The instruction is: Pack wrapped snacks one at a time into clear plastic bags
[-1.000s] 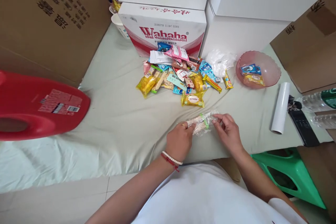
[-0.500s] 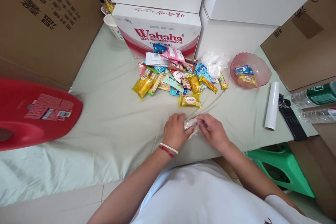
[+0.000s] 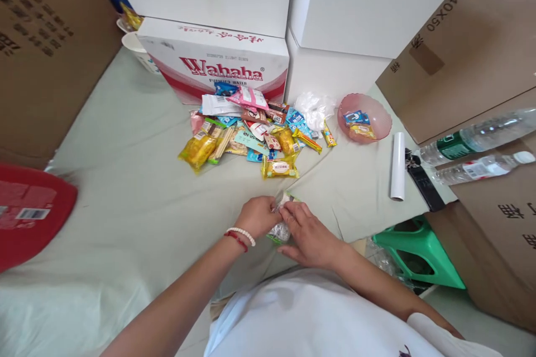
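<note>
The left hand (image 3: 256, 216) pinches a pack (image 3: 280, 231); the half-open right hand (image 3: 314, 237) touches it. The bowl (image 3: 380, 114) has a few snacks (image 3: 358, 125); the pile (image 3: 251, 134) has lots.

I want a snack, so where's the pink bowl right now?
In the head view, the pink bowl sits on the right, between the crumpled clear plastic and the white roll.

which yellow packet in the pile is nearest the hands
The yellow packet with the pale oval label, foremost in the pile; the others lie farther back.
</note>
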### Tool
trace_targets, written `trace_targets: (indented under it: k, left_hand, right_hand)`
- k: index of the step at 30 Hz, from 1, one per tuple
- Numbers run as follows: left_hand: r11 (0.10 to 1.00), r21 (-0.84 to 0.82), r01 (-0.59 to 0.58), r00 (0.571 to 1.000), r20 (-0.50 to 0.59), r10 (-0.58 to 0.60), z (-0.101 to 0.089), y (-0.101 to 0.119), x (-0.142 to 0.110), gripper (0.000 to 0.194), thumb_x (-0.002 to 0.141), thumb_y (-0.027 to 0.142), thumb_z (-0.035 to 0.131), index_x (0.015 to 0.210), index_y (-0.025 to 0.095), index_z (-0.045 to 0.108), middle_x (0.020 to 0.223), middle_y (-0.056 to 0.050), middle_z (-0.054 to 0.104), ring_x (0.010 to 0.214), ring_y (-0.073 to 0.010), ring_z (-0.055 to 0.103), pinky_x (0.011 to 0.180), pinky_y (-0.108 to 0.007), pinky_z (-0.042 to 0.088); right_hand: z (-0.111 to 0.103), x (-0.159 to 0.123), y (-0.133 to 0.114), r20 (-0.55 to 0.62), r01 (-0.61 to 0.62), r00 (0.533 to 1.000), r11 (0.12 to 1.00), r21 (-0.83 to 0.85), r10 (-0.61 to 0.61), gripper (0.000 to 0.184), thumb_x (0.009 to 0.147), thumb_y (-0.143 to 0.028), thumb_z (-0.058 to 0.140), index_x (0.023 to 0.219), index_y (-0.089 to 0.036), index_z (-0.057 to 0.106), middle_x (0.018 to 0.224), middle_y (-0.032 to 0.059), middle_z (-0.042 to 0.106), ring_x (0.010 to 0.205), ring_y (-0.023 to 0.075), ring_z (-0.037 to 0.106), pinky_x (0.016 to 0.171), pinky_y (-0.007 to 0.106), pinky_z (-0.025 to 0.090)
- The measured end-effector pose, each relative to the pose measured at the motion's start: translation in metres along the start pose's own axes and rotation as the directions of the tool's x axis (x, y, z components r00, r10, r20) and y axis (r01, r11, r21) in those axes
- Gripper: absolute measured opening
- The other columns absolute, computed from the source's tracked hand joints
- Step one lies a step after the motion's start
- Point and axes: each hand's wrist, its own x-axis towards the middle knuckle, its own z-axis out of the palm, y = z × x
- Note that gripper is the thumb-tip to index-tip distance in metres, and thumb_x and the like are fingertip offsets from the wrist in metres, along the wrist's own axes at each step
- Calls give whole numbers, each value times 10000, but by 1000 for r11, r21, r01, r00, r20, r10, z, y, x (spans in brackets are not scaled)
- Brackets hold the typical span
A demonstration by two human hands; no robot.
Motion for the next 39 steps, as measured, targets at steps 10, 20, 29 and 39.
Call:
trace_targets:
  k: [10, 20, 29, 39]
  left_hand:
    - [645, -761, -68, 987, 41, 152, 3, -32, -15, 360, 770, 511, 692, 855, 170, 615, 726, 14, 602, 670, -143, 548, 619, -261, 442]
    - [533, -776, -337, 911, -124, 394, 9, -3, -20, 617, 851, 509, 710, 1350, 163, 604, 1333, -143, 674, 1222, -287, 635, 1040, -413, 511]
    - [651, -649, -394, 919, -281, 276, 40, 24, -9, 543, 867, 313, 650, 1386, 178, 564, 1352, -139, 653, 1223, -264, 627, 1044, -416, 522]
    - [934, -311, -176, 827, -561, -31, 39, -114, -86, 217, 924, 458, 594, 1073, 329, 684, 1272, -49, 652, 1146, -314, 646, 981, -547, 536]
  right_hand:
    - [16, -11, -3, -169, 9, 985, 996, -85, -24, 598, 914, -213, 657, 1481, -97, 507, 1396, 263, 585, 1361, 373, 503, 1130, 589, 464]
    - [-59, 1, 33, 51, -290, 906, 530, 797, 420, 407, 993, -556, 546, 1189, -234, 698, 1071, 52, 756, 967, 217, 715, 874, 369, 590]
    - [-12, 8, 26, -130, -264, 750, 474, 840, 649, 687, 899, -603, 649, 1432, -244, 404, 1242, 114, 681, 1110, 240, 675, 956, 390, 576]
    - [-250, 31, 268, -501, -653, 420, 635, 413, 757, 592, 957, -323, 677, 1430, -93, 406, 1308, 184, 614, 1051, 180, 657, 907, 342, 549]
